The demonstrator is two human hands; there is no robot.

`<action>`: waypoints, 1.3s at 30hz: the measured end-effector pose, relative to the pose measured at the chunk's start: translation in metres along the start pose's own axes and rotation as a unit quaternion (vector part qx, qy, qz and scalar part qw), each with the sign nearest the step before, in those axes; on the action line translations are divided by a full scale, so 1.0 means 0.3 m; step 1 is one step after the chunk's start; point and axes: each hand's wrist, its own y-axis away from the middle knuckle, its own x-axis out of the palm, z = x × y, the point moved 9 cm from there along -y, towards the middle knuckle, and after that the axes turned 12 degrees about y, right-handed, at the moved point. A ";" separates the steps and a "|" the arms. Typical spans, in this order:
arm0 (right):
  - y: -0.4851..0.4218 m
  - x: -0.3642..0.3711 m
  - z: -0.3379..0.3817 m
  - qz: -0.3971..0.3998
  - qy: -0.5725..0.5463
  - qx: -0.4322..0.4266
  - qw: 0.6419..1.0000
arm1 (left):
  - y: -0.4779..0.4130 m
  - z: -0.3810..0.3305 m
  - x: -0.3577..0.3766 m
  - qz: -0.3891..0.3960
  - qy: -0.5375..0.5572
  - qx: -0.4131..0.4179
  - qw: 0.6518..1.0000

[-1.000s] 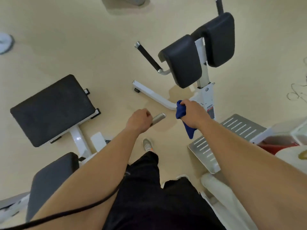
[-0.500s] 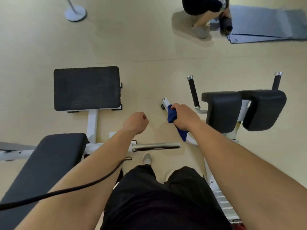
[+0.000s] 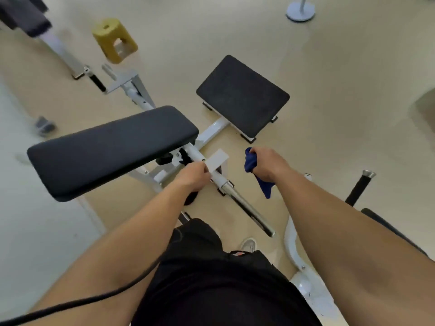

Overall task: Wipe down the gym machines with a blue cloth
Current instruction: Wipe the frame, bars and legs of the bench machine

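A crumpled blue cloth (image 3: pixel 251 163) is gripped in my right hand (image 3: pixel 268 166), with one end hanging down; hand and cloth hover over the floor, right of the machine's chrome bar (image 3: pixel 247 209). My left hand (image 3: pixel 193 177) is a closed fist over the white tube (image 3: pixel 213 130) where it meets the chrome bar; nothing shows inside it. A long black padded bench (image 3: pixel 113 147) lies left of my hands. A square black pad (image 3: pixel 242 97) sits beyond them on the same white frame.
A yellow stool (image 3: pixel 114 40) stands at the far left, near another machine's white legs (image 3: pixel 131 90). A round white stand base (image 3: pixel 300 11) is at the top right. A black handle (image 3: pixel 359 189) and white frame (image 3: pixel 297 257) of a second machine are on my right. A black cable (image 3: pixel 94 300) crosses my left forearm.
The view has swung left: the two-pad machine has slid out to the right and the long bench now fills the middle. My right hand, still holding the cloth, has left that machine's white leg.
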 end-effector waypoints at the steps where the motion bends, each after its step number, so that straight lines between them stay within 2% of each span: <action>1: -0.004 0.001 0.043 0.005 0.004 -0.020 1.000 | 0.026 0.043 -0.019 -0.011 0.007 -0.017 1.000; 4: -0.011 0.011 0.162 0.015 0.030 -0.061 0.998 | 0.080 0.152 -0.076 -0.050 0.037 -0.052 0.997; 9: 0.006 0.079 0.381 0.075 0.091 -0.110 0.987 | 0.162 0.333 -0.116 -0.091 0.112 -0.091 0.985; 12: -0.008 0.163 0.500 0.081 0.134 -0.133 0.979 | 0.210 0.473 -0.105 -0.092 0.151 -0.119 0.977; 15: -0.031 0.262 0.615 0.046 0.146 -0.150 0.977 | 0.254 0.621 -0.074 -0.085 0.173 -0.142 0.971; 23: -0.053 0.641 0.843 0.087 0.216 -0.229 0.945 | 0.354 0.968 0.050 -0.063 0.233 -0.217 0.946; 27: -0.072 0.794 0.897 0.131 0.256 -0.278 0.917 | 0.396 1.073 0.113 -0.078 0.272 -0.263 0.922; 33: -0.174 0.962 0.908 0.202 0.319 -0.328 0.866 | 0.417 1.181 0.255 -0.137 0.356 -0.346 0.857; 39: -0.341 1.140 0.905 0.214 0.328 -0.329 0.859 | 0.326 1.293 0.420 -0.136 0.416 -0.380 0.815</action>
